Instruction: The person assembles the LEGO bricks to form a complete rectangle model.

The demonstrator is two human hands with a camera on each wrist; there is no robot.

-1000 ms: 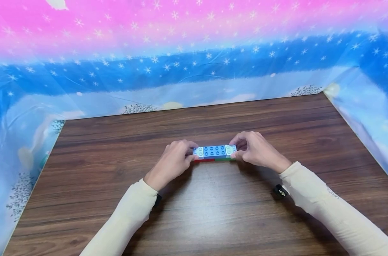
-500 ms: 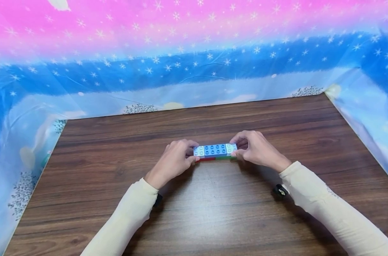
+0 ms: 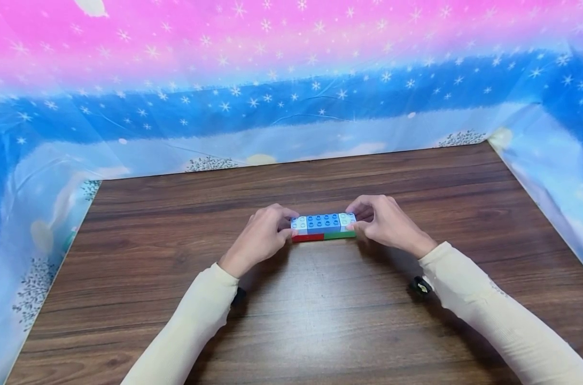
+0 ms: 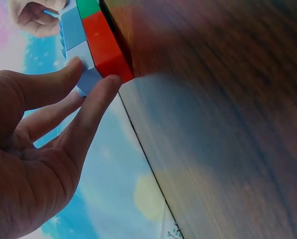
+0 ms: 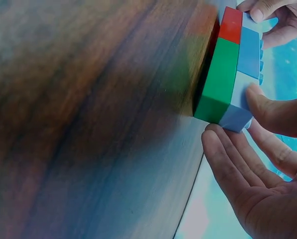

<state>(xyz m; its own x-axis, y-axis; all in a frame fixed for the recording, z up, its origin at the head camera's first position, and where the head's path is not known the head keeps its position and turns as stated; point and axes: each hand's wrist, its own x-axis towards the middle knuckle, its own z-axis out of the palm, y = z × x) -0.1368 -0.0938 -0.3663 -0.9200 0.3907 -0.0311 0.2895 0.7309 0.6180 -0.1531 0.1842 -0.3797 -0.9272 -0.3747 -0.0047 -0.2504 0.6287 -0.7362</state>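
Observation:
A two-layer row of toy building bricks stands at the middle of the wooden table. On top, a blue brick [image 3: 323,223] sits between a pale left brick [image 3: 301,230] and a pale right brick [image 3: 344,227]. Below them a red brick [image 3: 308,238] and a green brick [image 3: 339,235] lie end to end. My left hand [image 3: 259,240] pinches the pale left brick, its thumb [image 4: 64,79] on the front face and a fingertip at the red brick's end. The pale right brick is pinched by my right hand [image 3: 385,227], thumb [image 5: 268,107] on its front.
The brown wooden table [image 3: 176,321] reaches back to a patterned cloth [image 3: 272,112] hanging behind and at both sides. Small black devices [image 3: 421,286] show under the cuffs of the pale sleeves [image 3: 190,326].
Both thumbs have shifted slightly upward. The top layer sits a little higher in the head view, and much more of the red and green front faces shows.

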